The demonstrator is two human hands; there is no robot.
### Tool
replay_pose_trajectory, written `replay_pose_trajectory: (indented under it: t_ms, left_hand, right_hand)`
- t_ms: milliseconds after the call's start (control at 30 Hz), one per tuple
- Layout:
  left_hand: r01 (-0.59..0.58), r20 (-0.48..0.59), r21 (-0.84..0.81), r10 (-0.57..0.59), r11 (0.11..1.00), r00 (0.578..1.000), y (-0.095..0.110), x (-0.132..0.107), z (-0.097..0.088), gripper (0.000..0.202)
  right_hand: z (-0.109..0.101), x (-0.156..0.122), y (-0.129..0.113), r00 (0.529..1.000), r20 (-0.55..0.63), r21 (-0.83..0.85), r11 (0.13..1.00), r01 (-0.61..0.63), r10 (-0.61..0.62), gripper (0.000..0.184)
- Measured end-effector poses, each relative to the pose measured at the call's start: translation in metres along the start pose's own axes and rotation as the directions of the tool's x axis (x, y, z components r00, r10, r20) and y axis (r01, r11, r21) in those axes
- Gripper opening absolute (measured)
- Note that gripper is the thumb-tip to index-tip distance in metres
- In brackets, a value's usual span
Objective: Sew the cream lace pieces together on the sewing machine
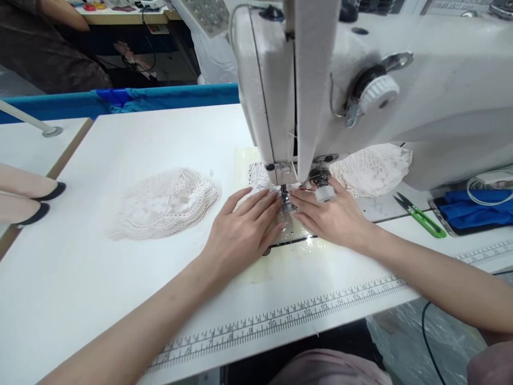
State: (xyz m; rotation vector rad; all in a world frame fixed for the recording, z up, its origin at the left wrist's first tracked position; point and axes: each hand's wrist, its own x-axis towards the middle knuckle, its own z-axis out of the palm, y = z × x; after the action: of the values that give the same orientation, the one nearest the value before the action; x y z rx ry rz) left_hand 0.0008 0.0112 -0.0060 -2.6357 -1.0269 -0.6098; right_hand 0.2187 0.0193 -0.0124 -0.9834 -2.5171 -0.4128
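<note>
A white lace piece [258, 175] lies at the needle of a white sewing machine [268, 85], partly hidden by the machine head and my fingers. My left hand [246, 224] rests flat on it just left of the presser foot [286, 205], fingers stretched out. On the other side of the foot, my right hand [331, 214] also presses down with its fingers extended, partly behind a white knob. A stack of white lace pieces [168, 203] sits on the table to the left. More lace [372, 168] lies under the machine arm at the right.
Green-handled thread snips [420, 215] lie to the right, beside a tray holding blue cloth [476, 208]. A printed ruler [280, 321] runs along the front edge. Two pale, black-tipped shapes [30, 198] reach in from the left. Beyond a blue cloth edge sits another person [52, 48].
</note>
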Motion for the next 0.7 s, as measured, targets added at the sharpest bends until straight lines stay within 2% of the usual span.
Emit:
replay_pose_trajectory:
  t_ms: [100,200,300,400,467,567,700]
  left_hand:
    - [0.061,0.040,0.049,-0.063,0.997,0.997,-0.004,0.000,-0.002,0.037]
    - [0.016,0.058,0.140,-0.024,0.990,0.998,-0.003,-0.002,-0.011,0.042]
    - [-0.047,-0.021,0.202,0.052,0.978,0.998,0.000,-0.004,-0.023,0.028]
    - [-0.067,-0.103,0.158,0.084,0.985,0.991,-0.002,-0.003,-0.027,0.011]
    - [-0.072,-0.093,0.066,0.078,0.995,0.993,-0.005,-0.002,-0.022,0.016]
    - [-0.050,-0.013,-0.077,0.049,0.996,0.999,-0.009,-0.003,-0.012,0.029]
    - [-0.007,0.049,-0.157,0.014,0.988,0.999,-0.007,-0.004,-0.006,0.029]
  right_hand:
    - [0.000,0.001,0.001,1.000,-0.012,0.002,1.000,0.007,-0.007,0.029]
    - [-0.005,0.001,0.003,0.998,-0.040,-0.002,0.999,0.038,-0.038,0.024]
    - [-0.011,0.001,0.003,0.992,-0.117,-0.028,0.999,0.046,-0.049,0.024]
    - [-0.015,0.001,-0.001,0.987,-0.157,-0.033,0.999,0.035,-0.040,0.025]
    - [-0.015,0.000,-0.007,0.990,-0.127,0.034,0.997,0.070,-0.065,0.026]
    - [-0.013,0.000,-0.016,0.995,-0.051,0.166,0.982,0.094,-0.087,0.025]
    - [-0.012,0.002,-0.020,0.996,0.086,0.171,0.985,-0.020,0.005,0.023]
